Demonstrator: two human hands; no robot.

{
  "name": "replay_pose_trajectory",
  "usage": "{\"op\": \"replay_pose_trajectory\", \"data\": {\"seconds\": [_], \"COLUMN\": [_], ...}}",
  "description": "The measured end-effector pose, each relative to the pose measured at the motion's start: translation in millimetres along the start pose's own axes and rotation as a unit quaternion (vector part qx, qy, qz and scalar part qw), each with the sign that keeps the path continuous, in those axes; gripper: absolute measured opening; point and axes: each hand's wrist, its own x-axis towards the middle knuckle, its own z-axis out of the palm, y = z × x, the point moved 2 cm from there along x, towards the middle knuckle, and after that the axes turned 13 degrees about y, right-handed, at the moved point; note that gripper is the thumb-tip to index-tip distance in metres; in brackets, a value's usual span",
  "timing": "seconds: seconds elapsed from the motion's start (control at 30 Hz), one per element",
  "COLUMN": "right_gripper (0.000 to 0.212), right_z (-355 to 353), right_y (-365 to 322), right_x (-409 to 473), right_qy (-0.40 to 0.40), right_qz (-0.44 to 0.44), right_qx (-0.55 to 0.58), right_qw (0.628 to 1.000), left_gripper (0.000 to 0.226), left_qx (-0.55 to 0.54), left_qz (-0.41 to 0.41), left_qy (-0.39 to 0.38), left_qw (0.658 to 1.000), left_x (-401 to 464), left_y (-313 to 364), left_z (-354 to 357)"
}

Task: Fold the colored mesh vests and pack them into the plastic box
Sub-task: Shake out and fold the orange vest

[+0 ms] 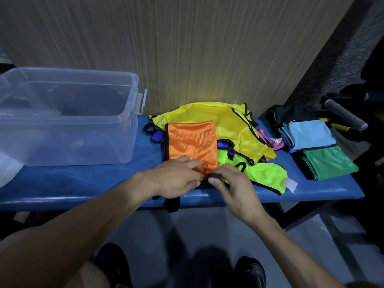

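Observation:
An orange mesh vest (pixel 192 140) with black trim lies folded flat on the blue bench (pixel 83 183), over a heap of loose vests. My left hand (pixel 176 177) pinches its near orange edge. My right hand (pixel 232 183) pinches the black trim right beside it. A yellow vest (pixel 234 125) is spread behind, and a lime green vest (pixel 264 175) lies to the right. The clear plastic box (pixel 68 119) stands open at the left of the bench; what it holds is unclear.
Folded light blue (pixel 309 134) and green (pixel 330 163) cloths sit at the bench's right end, with a dark item behind them. Pink and purple vests peek out of the heap. A wood-grain wall stands close behind. A grey grip handle (pixel 345 115) juts in at far right.

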Motion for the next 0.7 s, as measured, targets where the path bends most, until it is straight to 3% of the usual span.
{"op": "replay_pose_trajectory", "data": {"seconds": [0.17,0.27,0.33,0.37,0.47,0.63,0.7], "right_gripper": [0.016,0.03,0.013,0.016,0.036,0.015,0.011], "right_z": [15,25,30,29,27,29,33], "right_y": [7,10,10,8,2,-12,-15], "right_x": [22,27,27,27,28,27,25], "right_qy": [-0.05,-0.046,-0.008,0.011,0.034,0.012,0.003], "right_qz": [0.131,0.177,0.182,0.185,0.155,0.045,0.019], "right_qx": [-0.008,-0.039,-0.05,-0.052,-0.091,-0.185,-0.221], "right_qw": [0.99,0.982,0.982,0.981,0.983,0.982,0.975], "left_gripper": [0.023,0.033,0.033,0.03,0.015,0.052,0.055], "left_qx": [0.013,-0.092,-0.152,-0.152,-0.125,-0.008,0.041], "left_qz": [0.004,-0.036,-0.051,-0.053,-0.091,-0.185,-0.191], "left_qy": [-0.011,-0.015,0.054,0.103,0.193,0.072,0.081], "left_qw": [1.0,0.995,0.986,0.981,0.969,0.98,0.977], "left_x": [-1,-4,-12,-18,-46,-88,-96], "left_y": [0,-2,-7,-11,-19,-6,6], "left_z": [0,-6,-19,-27,-50,-49,-34]}}
